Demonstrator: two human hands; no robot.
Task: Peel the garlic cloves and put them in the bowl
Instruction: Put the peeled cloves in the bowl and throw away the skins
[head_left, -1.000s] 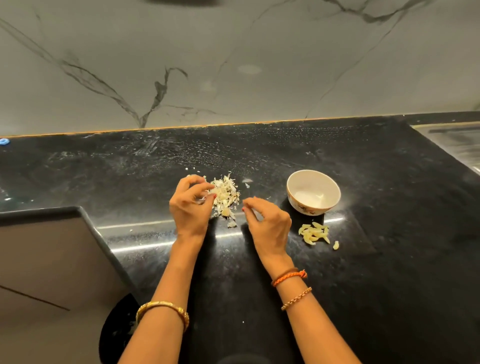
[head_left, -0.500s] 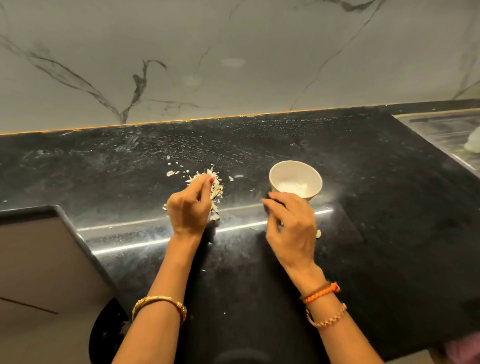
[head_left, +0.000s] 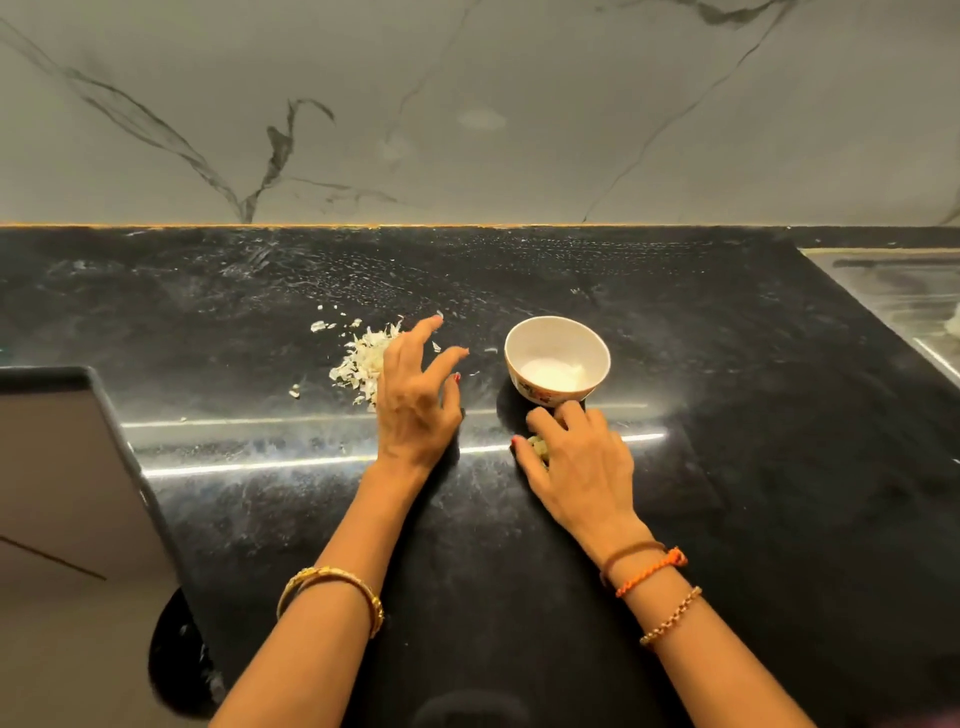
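Black counter (head_left: 727, 467): one bowl (head_left: 557, 358), left hand (head_left: 415, 400) fingers spread, right hand (head_left: 576, 457) fingers round peeled cloves (head_left: 539, 448).

The right hand (head_left: 576, 457) lies over the small pale peeled garlic cloves (head_left: 538, 448), so only a little bit peeks out by the thumb. The left hand (head_left: 415, 400) hides part of the heap of white papery garlic skins (head_left: 361, 366). The shiny metal sink (head_left: 909, 296) is cut off at the right edge.

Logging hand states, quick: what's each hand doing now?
Left hand: open, fingers spread, holding nothing.
Right hand: curled over peeled garlic cloves.
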